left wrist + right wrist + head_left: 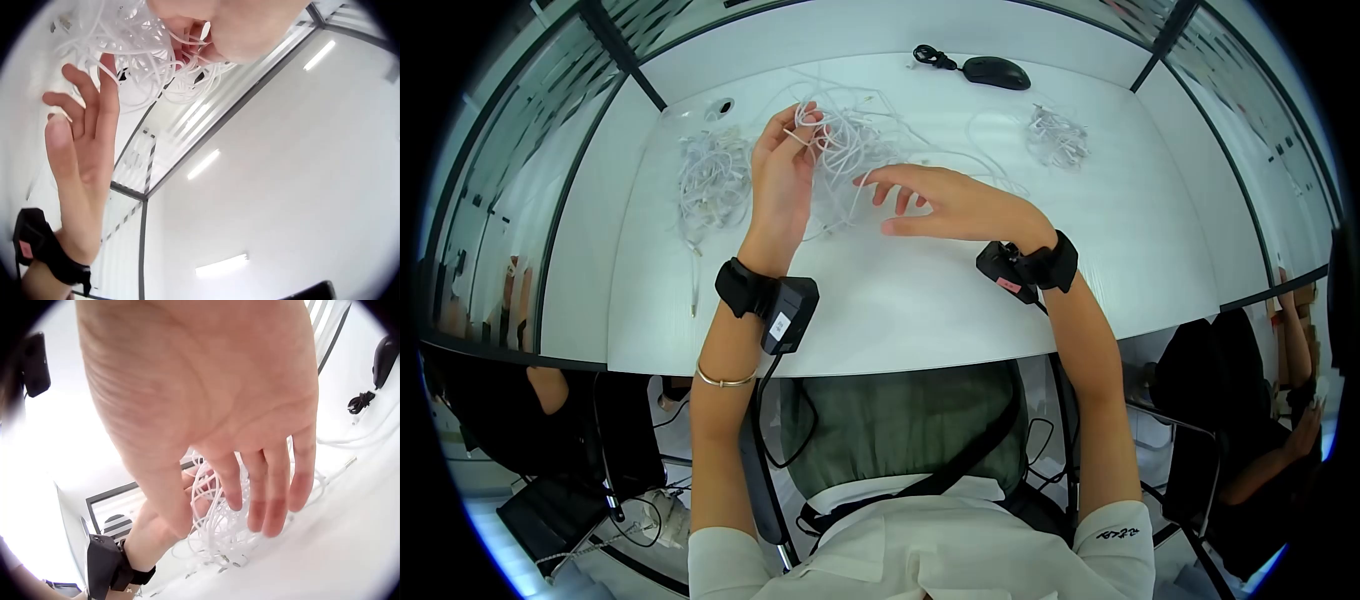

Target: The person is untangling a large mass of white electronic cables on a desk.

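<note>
From my remote seat I take this for an office-like workroom with partitioned desks. Under the left hand's (785, 165) grip on white cables (845, 145) spreads a white desk (880, 310); right of that grip and farther back lies a computer mouse (996, 72). Dark-framed glazed partitions (510, 210) flank it on both sides, with people (1215, 375) beyond. Above the grip I see ceiling tube lights (222, 265).

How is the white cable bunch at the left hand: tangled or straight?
Tangled: loops of the white cable bunch cross in many directions beside the left hand.
</note>
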The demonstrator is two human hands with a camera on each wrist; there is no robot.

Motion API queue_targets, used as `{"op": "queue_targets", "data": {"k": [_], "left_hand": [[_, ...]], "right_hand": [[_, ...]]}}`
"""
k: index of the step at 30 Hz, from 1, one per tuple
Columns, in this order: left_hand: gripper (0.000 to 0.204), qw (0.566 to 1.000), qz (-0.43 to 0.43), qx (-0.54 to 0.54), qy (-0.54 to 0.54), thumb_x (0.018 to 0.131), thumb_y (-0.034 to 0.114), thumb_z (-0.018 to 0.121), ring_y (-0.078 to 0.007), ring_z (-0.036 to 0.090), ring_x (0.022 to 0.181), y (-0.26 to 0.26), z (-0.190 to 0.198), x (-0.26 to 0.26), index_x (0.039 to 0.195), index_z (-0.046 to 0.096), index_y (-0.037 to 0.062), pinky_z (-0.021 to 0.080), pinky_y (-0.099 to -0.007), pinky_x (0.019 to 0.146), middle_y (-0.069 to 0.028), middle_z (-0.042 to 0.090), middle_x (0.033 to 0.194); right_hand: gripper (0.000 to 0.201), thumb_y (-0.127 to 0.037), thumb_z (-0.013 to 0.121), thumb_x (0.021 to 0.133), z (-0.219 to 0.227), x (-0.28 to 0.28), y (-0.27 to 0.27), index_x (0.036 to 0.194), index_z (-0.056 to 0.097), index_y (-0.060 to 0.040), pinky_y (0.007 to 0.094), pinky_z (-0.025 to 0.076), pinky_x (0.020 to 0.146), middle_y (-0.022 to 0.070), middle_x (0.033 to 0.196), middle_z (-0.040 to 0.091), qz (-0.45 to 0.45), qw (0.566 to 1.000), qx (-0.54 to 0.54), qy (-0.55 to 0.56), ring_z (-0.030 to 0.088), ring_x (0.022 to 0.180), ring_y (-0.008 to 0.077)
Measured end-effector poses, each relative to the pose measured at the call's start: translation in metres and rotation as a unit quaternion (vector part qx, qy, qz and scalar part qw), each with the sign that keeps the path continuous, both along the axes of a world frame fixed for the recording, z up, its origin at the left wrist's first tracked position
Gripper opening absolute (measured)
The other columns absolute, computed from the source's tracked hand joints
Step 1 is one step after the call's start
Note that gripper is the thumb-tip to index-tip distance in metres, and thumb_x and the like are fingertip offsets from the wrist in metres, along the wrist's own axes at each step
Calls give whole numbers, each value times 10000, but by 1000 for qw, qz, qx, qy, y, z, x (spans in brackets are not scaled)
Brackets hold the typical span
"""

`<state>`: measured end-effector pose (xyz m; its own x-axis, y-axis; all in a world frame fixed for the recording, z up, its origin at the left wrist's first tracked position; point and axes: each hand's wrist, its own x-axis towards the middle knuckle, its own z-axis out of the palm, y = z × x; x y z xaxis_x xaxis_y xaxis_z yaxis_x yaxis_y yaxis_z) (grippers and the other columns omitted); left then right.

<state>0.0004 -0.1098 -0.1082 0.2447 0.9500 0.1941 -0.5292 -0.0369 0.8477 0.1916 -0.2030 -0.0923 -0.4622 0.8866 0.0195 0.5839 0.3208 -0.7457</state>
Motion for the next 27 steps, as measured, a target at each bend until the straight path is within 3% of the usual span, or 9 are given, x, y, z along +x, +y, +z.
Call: {"op": "queue_targets", "data": {"k": [3, 7, 12, 14, 15, 16, 19, 24, 27], "left_hand": [[323, 998, -39, -21, -45, 903, 14, 536, -198, 571, 1035, -2, 3, 2, 1205, 463, -76, 470, -312, 934, -128, 550, 1127], [365, 994, -76, -15, -71, 902, 7, 528, -223, 559, 1088, 1, 2, 1, 1240, 426, -88, 462, -332, 955, -145, 542, 1153], [434, 995, -18, 84, 43, 877, 17, 542, -229, 538, 1145, 2, 11, -4, 1282, 411, -69, 435, -333, 972, -141, 544, 1183], [452, 946, 87, 206, 234, 875, 82, 568, -219, 529, 1125, 0, 9, -7, 1300, 442, -6, 424, -332, 956, -129, 521, 1228], [441, 899, 136, 279, 309, 884, 112, 574, -218, 525, 1110, -2, 10, -7, 1297, 456, 12, 425, -338, 947, -126, 513, 1235], [414, 857, 179, 324, 359, 898, 148, 574, -236, 509, 1086, -9, 13, -6, 1282, 477, 27, 420, -358, 935, -130, 496, 1240], [421, 799, 224, 400, 388, 896, 168, 592, -259, 492, 1087, -13, 17, -4, 1277, 475, 29, 405, -374, 944, -135, 489, 1234], [625, 833, 40, 407, 373, 819, 268, 701, -333, 394, 1262, -21, 17, 4, 1321, 412, 32, 309, -400, 1075, -170, 414, 1321], [879, 800, -26, 425, 422, 734, 254, 766, -357, 368, 1292, -28, 3, 10, 1428, 261, 59, 324, -408, 1078, -177, 363, 1370]], "right_hand": [[588, -311, 638, 855, -4, -2, 1, 1379, 444, -130, 319, 450, 843, 71, 1105, 554, 27, 997, 67, -31, 542, 991, 203], [349, -304, 666, 835, -18, -3, 8, 1079, 612, -60, 339, 439, 841, 67, 1044, 561, 47, 984, 171, -24, 524, 1019, 214], [256, -295, 620, 879, 3, 6, 10, 883, 586, -42, 290, 429, 772, 13, 827, 571, -67, 990, 100, 72, 562, 896, 142], [278, -310, 552, 923, 13, 11, 7, 829, 558, -48, 243, 401, 730, -6, 750, 539, -123, 977, 60, 166, 539, 695, 99], [269, -295, 558, 913, 22, 10, 3, 788, 565, -57, 236, 390, 612, -8, 705, 536, -177, 954, 36, 238, 532, 652, 81], [266, -289, 548, 918, 20, 16, 6, 787, 562, -57, 238, 393, 610, 1, 718, 547, -169, 940, 72, 288, 542, 657, 86], [267, -286, 523, 935, 19, 30, 10, 800, 544, -56, 248, 413, 626, 27, 759, 580, -199, 889, 134, 389, 582, 644, 115], [235, -275, 501, 954, 27, 43, 9, 930, 570, -52, 274, 455, 693, 53, 854, 621, -228, 860, 176, 422, 650, 728, 174], [241, -257, 477, 972, 28, 42, 8, 1013, 585, -46, 292, 477, 744, 75, 952, 650, -202, 869, 175, 417, 681, 815, 214]]}}
